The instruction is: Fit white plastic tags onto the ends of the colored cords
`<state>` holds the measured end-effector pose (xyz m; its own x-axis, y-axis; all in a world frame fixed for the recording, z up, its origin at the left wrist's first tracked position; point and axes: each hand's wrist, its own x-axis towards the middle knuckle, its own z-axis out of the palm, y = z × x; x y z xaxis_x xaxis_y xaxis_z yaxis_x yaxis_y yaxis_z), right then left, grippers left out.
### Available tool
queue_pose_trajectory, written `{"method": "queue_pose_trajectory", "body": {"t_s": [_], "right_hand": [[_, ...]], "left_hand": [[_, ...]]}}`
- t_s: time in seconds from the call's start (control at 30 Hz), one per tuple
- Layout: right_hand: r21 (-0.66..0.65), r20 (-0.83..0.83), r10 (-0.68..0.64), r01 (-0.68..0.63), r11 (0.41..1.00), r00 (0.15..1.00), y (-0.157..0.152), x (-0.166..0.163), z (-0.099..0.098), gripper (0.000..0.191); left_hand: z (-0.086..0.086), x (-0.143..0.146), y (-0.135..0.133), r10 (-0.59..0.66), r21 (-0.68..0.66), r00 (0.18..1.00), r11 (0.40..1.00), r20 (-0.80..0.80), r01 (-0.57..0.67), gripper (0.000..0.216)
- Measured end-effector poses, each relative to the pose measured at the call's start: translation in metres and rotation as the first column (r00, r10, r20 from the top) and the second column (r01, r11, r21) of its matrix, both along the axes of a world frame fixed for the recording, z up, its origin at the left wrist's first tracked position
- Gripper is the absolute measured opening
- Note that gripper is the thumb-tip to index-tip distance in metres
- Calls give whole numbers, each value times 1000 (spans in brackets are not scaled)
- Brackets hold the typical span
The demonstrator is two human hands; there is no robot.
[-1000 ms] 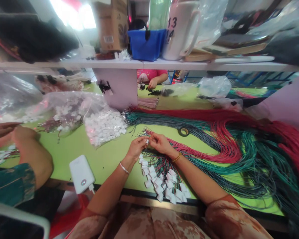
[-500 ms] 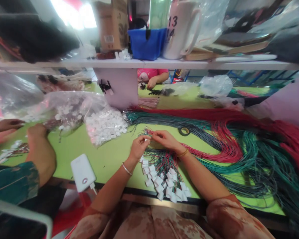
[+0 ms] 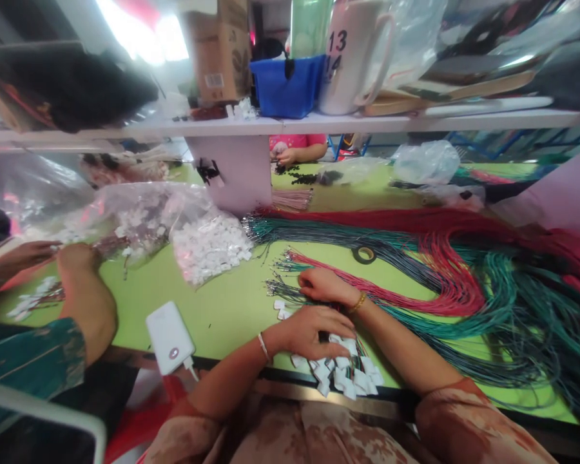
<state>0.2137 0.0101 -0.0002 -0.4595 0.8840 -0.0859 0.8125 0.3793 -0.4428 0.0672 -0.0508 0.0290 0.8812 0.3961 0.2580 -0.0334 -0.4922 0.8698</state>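
My left hand point(image 3: 314, 332) lies flat, fingers spread, on a heap of wired white connectors point(image 3: 348, 379) at the near edge of the green table point(image 3: 222, 303). Just beyond it, my right hand point(image 3: 326, 287) rests knuckles up with its fingers curled onto the stripped ends of loose wires point(image 3: 283, 287). Long bundles of red wire point(image 3: 444, 287) and green wire point(image 3: 512, 303) trail off to the right. A heap of loose white connectors point(image 3: 210, 248) spills from a clear bag further left.
A white power bank point(image 3: 170, 337) lies near the table edge. A tape roll point(image 3: 366, 254) sits beyond my hands. A co-worker's hand point(image 3: 77, 258) works at the left. A shelf point(image 3: 290, 122) carries a blue bin point(image 3: 285, 87) and a mug point(image 3: 350, 58). Another person's hand point(image 3: 285, 156) shows opposite.
My hands have parted: the left came down towards me onto the connector heap, and the right dropped onto the loose wire ends. The co-worker's hand at the left shifted slightly.
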Motion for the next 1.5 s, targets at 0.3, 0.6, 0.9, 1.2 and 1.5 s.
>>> {"method": "queue_pose_trajectory", "body": {"t_s": [0.3, 0.6, 0.9, 1.2, 1.5], "right_hand": [[77, 78, 12, -18, 997, 997, -13, -2, 5, 19], [18, 43, -49, 48, 999, 998, -12, 1, 6, 15], [2, -132, 13, -13, 1000, 991, -7, 10, -6, 4], [3, -207, 35, -35, 999, 978, -1, 15, -10, 4], [-70, -256, 69, -90, 993, 964, 3, 22, -15, 8]], "left_hand": [[-22, -39, 54, 716, 212, 684, 697, -143, -685, 18], [-27, -38, 56, 691, 597, 597, 697, -408, -398, 22], [-34, -31, 56, 741, 649, 542, 643, -396, -406, 18], [-35, -28, 60, 651, 685, 640, 682, -407, -258, 20], [-32, -25, 61, 645, 669, 602, 706, -471, -232, 26]]}}
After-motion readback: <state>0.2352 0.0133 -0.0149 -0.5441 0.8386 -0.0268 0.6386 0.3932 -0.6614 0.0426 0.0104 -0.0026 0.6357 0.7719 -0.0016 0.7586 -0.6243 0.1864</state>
